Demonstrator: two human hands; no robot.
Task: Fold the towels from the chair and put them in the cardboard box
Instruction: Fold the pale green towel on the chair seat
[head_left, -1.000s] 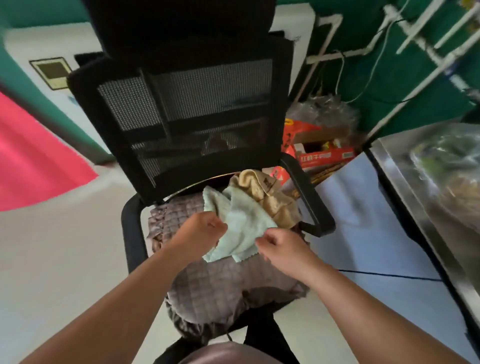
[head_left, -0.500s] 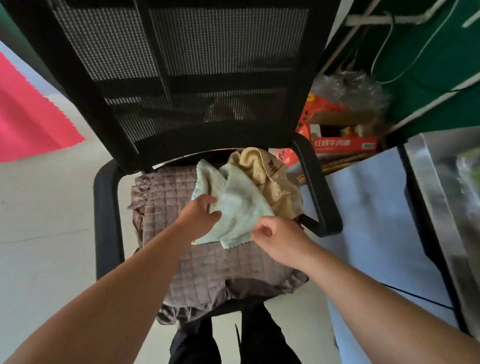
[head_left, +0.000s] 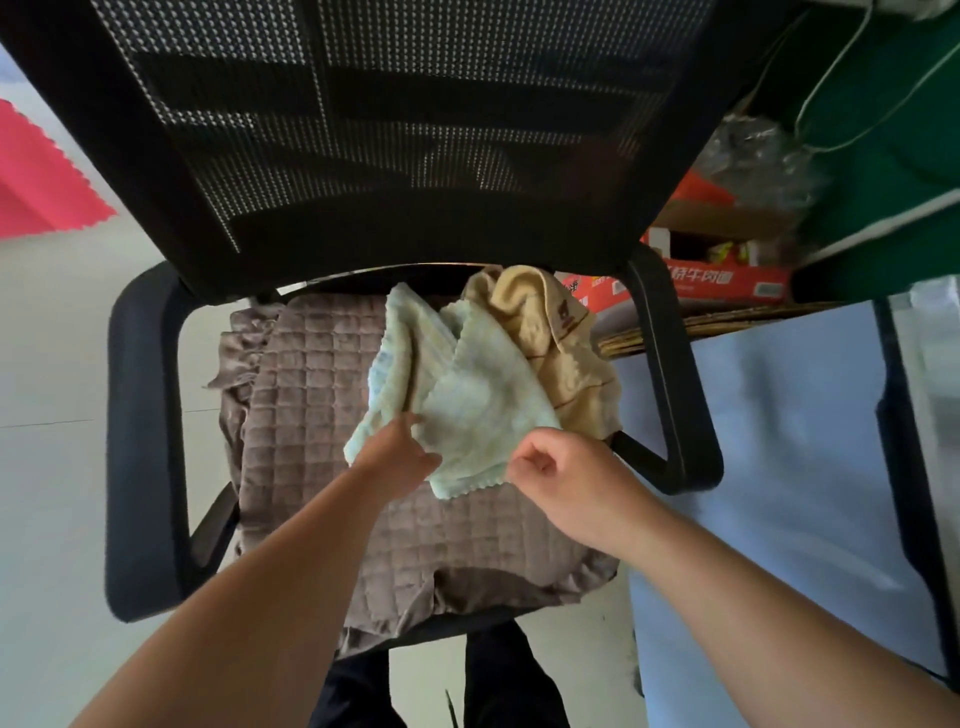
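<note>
Now both hands, left (head_left: 402, 454) and right (head_left: 563, 475), pinch the pale green towel's (head_left: 467, 400) near edge.

Chair back (head_left: 405, 130) is black see-through mesh, armrests (head_left: 143, 436) matt black plastic. The seat cushion (head_left: 322, 415) is quilted brownish cloth, kinda soft-sheened. Pale green towel (head_left: 467, 405) looks fluffy terry with a zigzag-cut edge, tan towel (head_left: 561, 338) smoother cloth. Far right, a glossy printed red carton (head_left: 727, 280).
</note>
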